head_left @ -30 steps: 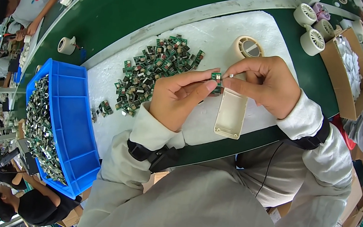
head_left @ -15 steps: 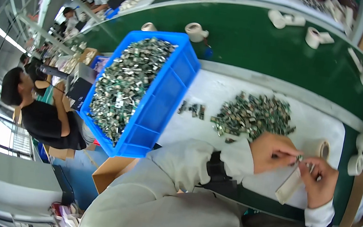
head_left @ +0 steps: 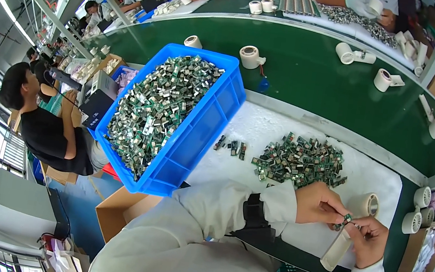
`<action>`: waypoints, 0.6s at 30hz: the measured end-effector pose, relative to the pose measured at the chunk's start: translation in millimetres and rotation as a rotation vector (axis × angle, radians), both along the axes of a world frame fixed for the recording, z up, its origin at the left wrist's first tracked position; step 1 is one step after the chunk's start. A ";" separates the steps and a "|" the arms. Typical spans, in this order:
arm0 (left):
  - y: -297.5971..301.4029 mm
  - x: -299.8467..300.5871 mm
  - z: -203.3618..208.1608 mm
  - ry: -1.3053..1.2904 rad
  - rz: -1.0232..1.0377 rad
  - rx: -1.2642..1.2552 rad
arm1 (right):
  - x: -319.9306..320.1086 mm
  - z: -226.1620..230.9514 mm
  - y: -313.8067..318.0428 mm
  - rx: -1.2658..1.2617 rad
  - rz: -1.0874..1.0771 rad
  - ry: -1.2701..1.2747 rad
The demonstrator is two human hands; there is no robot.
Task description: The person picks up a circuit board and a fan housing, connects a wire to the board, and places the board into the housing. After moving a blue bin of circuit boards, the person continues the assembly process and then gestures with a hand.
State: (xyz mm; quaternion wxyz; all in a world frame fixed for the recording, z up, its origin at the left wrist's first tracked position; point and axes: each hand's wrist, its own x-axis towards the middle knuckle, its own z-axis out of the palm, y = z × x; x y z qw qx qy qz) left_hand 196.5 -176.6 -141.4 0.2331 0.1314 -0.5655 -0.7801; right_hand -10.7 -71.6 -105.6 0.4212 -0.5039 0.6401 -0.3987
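My left hand [head_left: 319,205] pinches a small green circuit board [head_left: 347,218] between thumb and fingertips. Right beside it, my right hand [head_left: 368,240] closes round the upper end of a long off-white plastic handle [head_left: 335,250], its fingertips meeting the board. The handle slants down toward the table's near edge. Just beyond my fingers lies a round off-white fan head [head_left: 371,204]; my hands hide whether it joins the handle. A heap of small green circuit boards [head_left: 301,161] lies on the white mat [head_left: 253,120], with several more boards [head_left: 235,149] set apart to its left.
A blue crate [head_left: 196,127] full of circuit boards stands tilted at the left. Off-white fan parts [head_left: 250,57] rest on the green conveyor belt [head_left: 302,58]; others [head_left: 412,221] sit at right by a cardboard box [head_left: 416,267]. Co-workers are at left and across the belt.
The view has shifted, bringing more of the far bench into sight. My hands stay together, and the green board between them shows more plainly now.
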 end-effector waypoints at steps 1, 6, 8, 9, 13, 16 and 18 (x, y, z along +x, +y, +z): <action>-0.2 -0.4 -0.4 0.004 0.008 0.000 | -2.0 -3.2 1.9 -0.013 -0.003 -0.019; -1.4 -2.7 -3.7 -0.008 -0.030 -0.010 | -3.4 -8.3 3.3 -0.077 -0.010 0.023; -1.4 -2.3 -3.0 0.024 -0.026 -0.015 | -1.1 -8.3 2.4 -0.096 -0.015 0.064; -1.7 -2.4 -4.8 0.027 -0.026 -0.010 | 1.0 -8.7 2.4 -0.098 -0.019 0.052; -2.1 0.5 -9.8 0.010 0.005 -0.066 | 6.1 -13.5 1.7 -0.101 -0.041 0.024; 0.8 2.0 -3.2 0.008 0.039 -0.115 | 7.0 -13.2 4.9 -0.106 -0.077 0.010; 1.9 3.2 2.5 -0.001 0.031 -0.178 | 7.0 -8.9 10.2 -0.060 -0.089 -0.057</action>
